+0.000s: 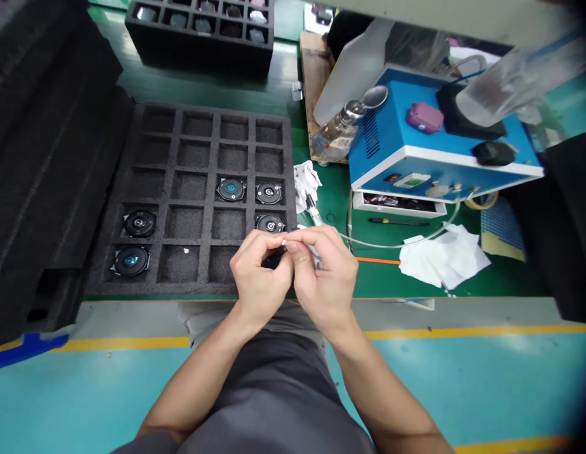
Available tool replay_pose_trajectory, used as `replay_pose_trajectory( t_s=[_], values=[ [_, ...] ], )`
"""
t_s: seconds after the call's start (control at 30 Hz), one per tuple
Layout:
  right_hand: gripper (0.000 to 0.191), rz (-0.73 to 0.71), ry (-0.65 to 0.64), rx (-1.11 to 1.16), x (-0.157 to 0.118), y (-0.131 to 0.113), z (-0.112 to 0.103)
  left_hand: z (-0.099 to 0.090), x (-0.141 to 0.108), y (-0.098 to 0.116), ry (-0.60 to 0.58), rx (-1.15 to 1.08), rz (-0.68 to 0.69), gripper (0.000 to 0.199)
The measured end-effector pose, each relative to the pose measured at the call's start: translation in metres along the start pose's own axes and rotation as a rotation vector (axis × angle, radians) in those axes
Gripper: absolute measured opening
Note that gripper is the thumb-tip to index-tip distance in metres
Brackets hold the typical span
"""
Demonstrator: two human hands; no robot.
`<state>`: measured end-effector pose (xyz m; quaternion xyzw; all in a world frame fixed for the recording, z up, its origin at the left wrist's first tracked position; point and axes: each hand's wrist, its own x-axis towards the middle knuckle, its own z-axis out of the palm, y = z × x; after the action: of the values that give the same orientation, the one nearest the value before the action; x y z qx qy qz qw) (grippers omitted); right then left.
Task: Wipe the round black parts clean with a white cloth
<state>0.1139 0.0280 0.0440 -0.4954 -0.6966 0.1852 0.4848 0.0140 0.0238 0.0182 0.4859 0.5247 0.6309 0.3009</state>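
We identify dropping as the main risk: the small white piece [284, 242] sits at the meeting fingertips, and a slip of either pinch could release it. If it falls, we judge that it could lodge in a nearby compartment of the foam tray [164, 289], where a white speck [186, 251] already lies in the near row. A second hazard is the clear tube [382, 244], which runs from the blue machine [397, 154] toward the right hand [323, 271]; a sideways sweep of that wrist could snag it. Too firm a squeeze could also mark the dark object [272, 260] showing beneath the fingers.

We hold both hands together at the near right corner of the tray, forearms angled inward from the near side, wrists slightly bent. On the left hand [262, 277], the index finger and thumb curve inward, leaving a gap through which the dark object shows. On the right, they press together. Both hands' fingertips close on the white piece with no visible opening; we cannot tell which hand carries it, nor whether the remaining fingers support the dark object.
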Motion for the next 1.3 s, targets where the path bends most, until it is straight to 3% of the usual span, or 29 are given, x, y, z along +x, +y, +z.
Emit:
replay_pose_trajectory(
  t_s=[0.17, 0.4, 0.5, 0.67, 0.73, 0.83, 0.93, 1.07, 1.3],
  values=[
    [0.015, 0.041, 0.033, -0.024, 0.005, 0.001, 0.007, 0.002, -0.001, -0.004, 0.004, -0.039, -0.034, 0.004],
    [0.012, 0.157, 0.119, -0.104, 0.017, 0.044, -0.004, 0.002, -0.004, -0.002, 0.019, -0.087, 0.031, 0.011],
    [0.014, 0.171, 0.129, -0.016, 0.007, 0.036, -0.012, 0.002, -0.004, 0.0, 0.001, -0.066, 0.009, 0.01],
    [0.014, 0.129, 0.023, 0.051, -0.006, 0.006, -0.01, 0.002, -0.003, -0.002, 0.006, -0.037, 0.008, 0.009],
    [0.007, 0.083, 0.001, 0.03, -0.004, 0.005, -0.006, 0.002, -0.003, -0.003, -0.002, -0.029, 0.019, 0.008],
    [0.01, 0.051, 0.011, -0.07, 0.007, 0.015, -0.003, 0.002, -0.003, -0.004, 0.007, -0.031, 0.023, 0.007],
    [0.01, 0.084, 0.034, -0.125, 0.015, 0.025, -0.01, 0.002, -0.003, -0.003, 0.0, -0.035, 0.018, 0.01],
    [0.01, 0.142, 0.011, -0.039, 0.011, 0.018, -0.021, 0.004, -0.003, -0.003, -0.009, -0.017, 0.05, 0.011],
    [0.008, 0.367, -0.04, 0.283, 0.004, 0.007, -0.016, 0.004, -0.002, -0.009, 0.011, 0.023, 0.119, 0.016]
  ],
)
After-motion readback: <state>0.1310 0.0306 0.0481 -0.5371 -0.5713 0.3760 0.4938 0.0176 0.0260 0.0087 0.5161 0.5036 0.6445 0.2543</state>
